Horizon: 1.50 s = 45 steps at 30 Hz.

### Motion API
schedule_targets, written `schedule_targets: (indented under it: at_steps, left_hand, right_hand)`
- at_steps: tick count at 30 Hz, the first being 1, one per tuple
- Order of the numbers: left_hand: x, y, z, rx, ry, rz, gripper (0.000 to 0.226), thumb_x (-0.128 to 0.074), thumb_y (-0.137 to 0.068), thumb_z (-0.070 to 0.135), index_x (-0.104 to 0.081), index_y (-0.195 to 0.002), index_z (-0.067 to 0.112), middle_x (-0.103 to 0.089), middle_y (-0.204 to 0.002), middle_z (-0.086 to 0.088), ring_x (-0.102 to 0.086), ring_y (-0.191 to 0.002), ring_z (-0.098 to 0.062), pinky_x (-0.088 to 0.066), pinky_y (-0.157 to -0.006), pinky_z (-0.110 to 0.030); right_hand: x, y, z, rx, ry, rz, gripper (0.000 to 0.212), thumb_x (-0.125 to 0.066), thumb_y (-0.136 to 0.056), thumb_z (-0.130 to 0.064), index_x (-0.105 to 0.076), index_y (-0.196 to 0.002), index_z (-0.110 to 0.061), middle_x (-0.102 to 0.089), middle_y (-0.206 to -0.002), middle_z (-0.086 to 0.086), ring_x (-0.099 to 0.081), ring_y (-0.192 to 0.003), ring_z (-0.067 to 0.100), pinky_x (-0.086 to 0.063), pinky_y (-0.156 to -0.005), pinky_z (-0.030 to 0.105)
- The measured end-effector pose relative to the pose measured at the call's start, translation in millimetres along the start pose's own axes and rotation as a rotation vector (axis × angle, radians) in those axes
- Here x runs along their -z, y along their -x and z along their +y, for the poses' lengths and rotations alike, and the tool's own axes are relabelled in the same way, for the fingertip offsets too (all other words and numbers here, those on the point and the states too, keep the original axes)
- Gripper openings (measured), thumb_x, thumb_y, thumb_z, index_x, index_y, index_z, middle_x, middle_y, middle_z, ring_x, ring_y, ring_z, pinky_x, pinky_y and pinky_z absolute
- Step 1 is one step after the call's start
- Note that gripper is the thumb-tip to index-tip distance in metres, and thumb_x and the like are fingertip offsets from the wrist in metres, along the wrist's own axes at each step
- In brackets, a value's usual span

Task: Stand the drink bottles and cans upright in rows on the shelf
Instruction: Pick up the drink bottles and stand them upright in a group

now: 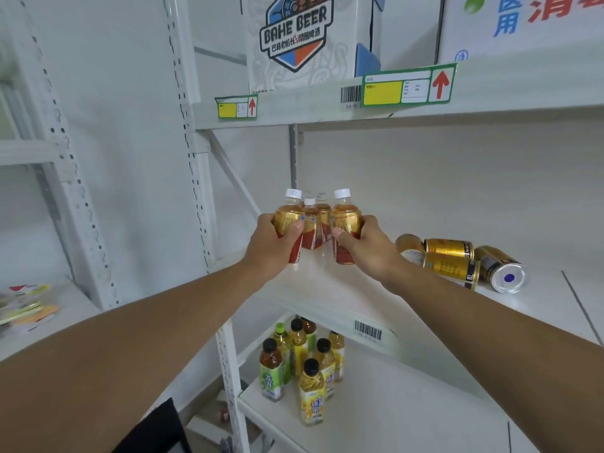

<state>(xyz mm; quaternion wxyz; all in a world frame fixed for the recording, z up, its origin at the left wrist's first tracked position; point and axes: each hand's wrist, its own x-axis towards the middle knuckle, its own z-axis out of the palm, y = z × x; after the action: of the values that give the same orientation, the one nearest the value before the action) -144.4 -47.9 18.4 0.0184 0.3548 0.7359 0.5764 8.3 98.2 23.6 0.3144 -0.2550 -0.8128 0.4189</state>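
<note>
Both forearms reach to the white shelf [343,289], left hand [273,243] and right hand [369,243] each gripping 1 bottle upright

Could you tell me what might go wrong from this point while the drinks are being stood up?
The left hand and right hand each hold a bottle beside two standing bottles; a nudge could topple them. The gold cans lying nearby could roll toward the shelf edge.

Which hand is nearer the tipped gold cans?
Right. The right hand grips a bottle just left of the gold cans, its wrist nearly against them. The left hand holds another bottle farther left, beyond the right hand.
</note>
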Motion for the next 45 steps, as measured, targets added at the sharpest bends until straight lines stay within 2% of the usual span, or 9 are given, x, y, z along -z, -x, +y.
schedule_targets:
  at_steps: [4, 9, 16, 22, 28, 31, 34, 38, 45]
  left_hand:
    - [4, -6, -8, 0.046, -0.008, 0.031, 0.042, -0.061, -0.105, 0.051, -0.042, -0.131, 0.024, -0.060, -0.109, 0.010, -0.064, -0.093, -0.006, -0.049, -0.066, -0.019]
    - [8, -25, -34, 0.093, 0.047, 0.009, 0.045, -0.064, -0.104, 0.050, -0.046, -0.134, 0.023, -0.064, -0.113, 0.004, -0.066, -0.096, -0.009, -0.051, -0.065, -0.019]
    - [7, -76, -75, 0.094, 0.104, -0.067, 0.044, -0.068, -0.103, 0.047, -0.048, -0.134, 0.022, -0.066, -0.114, 0.002, -0.069, -0.097, -0.011, -0.056, -0.059, -0.017]
    - [5, -129, -104, 0.052, 0.134, -0.218, 0.047, -0.063, -0.107, 0.042, -0.049, -0.142, 0.014, -0.068, -0.125, -0.009, -0.071, -0.112, -0.023, -0.065, -0.090, -0.048]
    - [-2, -158, -128, 0.078, 0.209, -0.355, 0.053, -0.060, -0.108, 0.044, -0.040, -0.149, 0.016, -0.064, -0.136, -0.006, -0.068, -0.121, -0.021, -0.059, -0.104, -0.051]
    - [-3, -164, -138, 0.068, 0.208, -0.422, 0.057, -0.060, -0.107, 0.050, -0.037, -0.150, 0.019, -0.063, -0.137, -0.001, -0.066, -0.124, -0.019, -0.056, -0.108, -0.050]
    - [-4, -170, -142, 0.094, 0.244, -0.471, 0.061, -0.065, -0.100, 0.052, -0.040, -0.148, 0.024, -0.064, -0.136, 0.001, -0.067, -0.121, -0.018, -0.057, -0.103, -0.046]
    - [-4, -172, -138, 0.155, 0.373, -0.492, 0.077, -0.070, -0.074, 0.032, -0.047, -0.147, 0.029, -0.069, -0.130, -0.003, -0.071, -0.111, -0.018, -0.056, -0.076, -0.030]
    - [-11, -184, -134, 0.155, 0.350, -0.456, 0.110, -0.054, -0.048, 0.008, -0.043, -0.156, 0.027, -0.067, -0.120, -0.008, -0.066, -0.107, -0.026, -0.050, -0.073, -0.034]
  right_hand:
    - [-13, -7, 7, -0.008, -0.066, -0.023, 0.044, -0.060, -0.105, -0.047, -0.042, -0.134, -0.019, -0.062, -0.117, -0.004, -0.065, -0.105, 0.018, -0.049, -0.070, 0.023]
    - [-35, -18, 9, -0.031, -0.037, -0.037, 0.054, -0.060, -0.103, -0.052, -0.047, -0.142, -0.018, -0.066, -0.130, 0.007, -0.063, -0.122, 0.030, -0.054, -0.105, 0.051]
    - [-76, -48, 5, 0.050, -0.063, -0.003, 0.016, -0.064, -0.106, -0.028, -0.064, -0.121, -0.021, -0.074, -0.120, 0.002, -0.071, -0.113, 0.023, -0.058, -0.102, 0.045]
    - [-114, -83, 1, 0.007, -0.019, 0.065, 0.032, -0.067, -0.104, -0.022, -0.066, -0.134, -0.011, -0.071, -0.128, 0.009, -0.071, -0.116, 0.025, -0.055, -0.106, 0.048]
    - [-146, -100, 12, -0.053, 0.184, 0.152, 0.053, -0.064, -0.104, -0.038, -0.048, -0.148, -0.014, -0.034, -0.150, 0.005, -0.055, -0.127, 0.023, -0.044, -0.113, 0.036]
    - [-156, -97, 22, -0.048, 0.180, 0.219, 0.051, -0.059, -0.105, -0.040, -0.046, -0.150, -0.019, -0.037, -0.150, 0.004, -0.050, -0.113, 0.010, -0.042, -0.106, 0.030]
    - [-158, -99, 25, -0.044, 0.209, 0.260, 0.052, -0.057, -0.105, -0.042, -0.046, -0.153, -0.025, -0.048, -0.145, 0.005, -0.051, -0.118, 0.014, -0.040, -0.098, 0.028]
    - [-157, -101, 22, -0.072, 0.228, 0.196, 0.055, -0.055, -0.106, -0.045, -0.041, -0.155, -0.024, -0.058, -0.141, 0.009, -0.057, -0.131, 0.027, -0.046, -0.111, 0.040]
    - [-158, -100, 14, -0.136, 0.116, 0.192, 0.053, -0.056, -0.101, -0.043, -0.038, -0.147, -0.026, -0.065, -0.134, 0.002, -0.063, -0.124, 0.027, -0.050, -0.108, 0.049]
